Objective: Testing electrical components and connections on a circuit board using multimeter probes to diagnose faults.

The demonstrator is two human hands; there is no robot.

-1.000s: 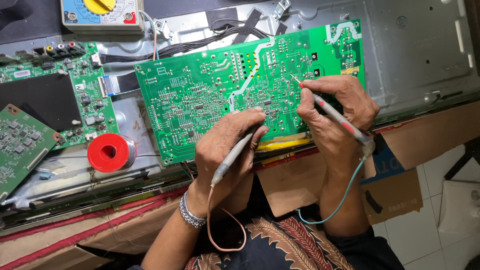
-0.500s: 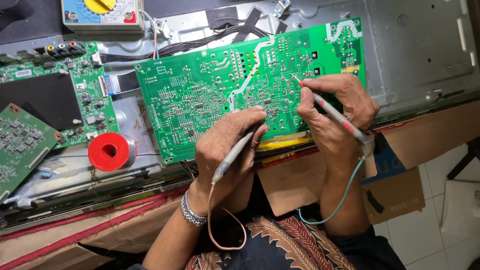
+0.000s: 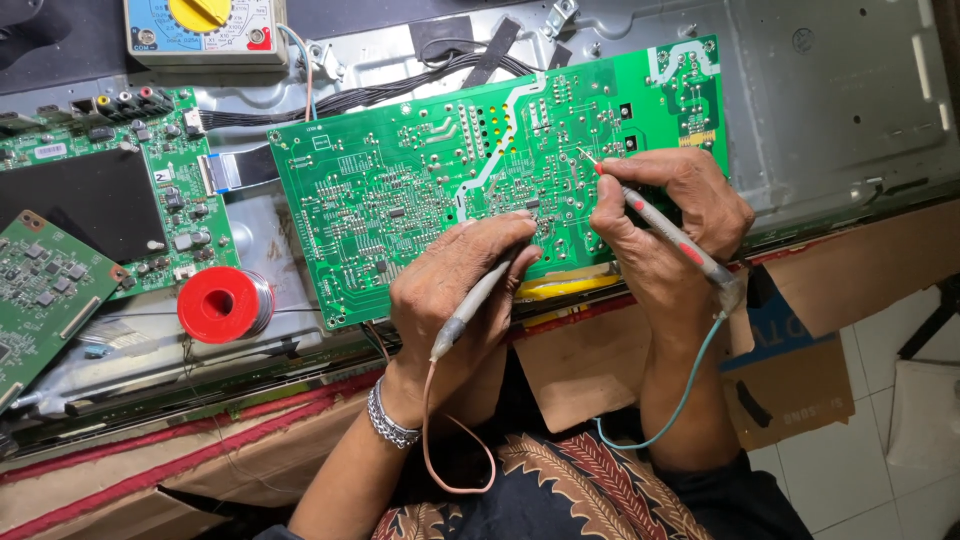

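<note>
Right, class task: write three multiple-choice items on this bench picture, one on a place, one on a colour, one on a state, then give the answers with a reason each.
1. Where does the red spool lie?
A. left of the large green board
B. on top of the large board
C. on the floor tiles

2. What colour is the wire from the probe in the right hand?
A. yellow
B. teal
C. black

3. How is the probe in the left hand held?
A. lying loose on the board
B. gripped, tip at the board
C. hanging by its wire

Answers: 1 A, the spool sits beside the board's lower left corner. 2 B, a teal wire curves down from that probe's end. 3 B, the fingers close round it and its tip meets the board.
</note>
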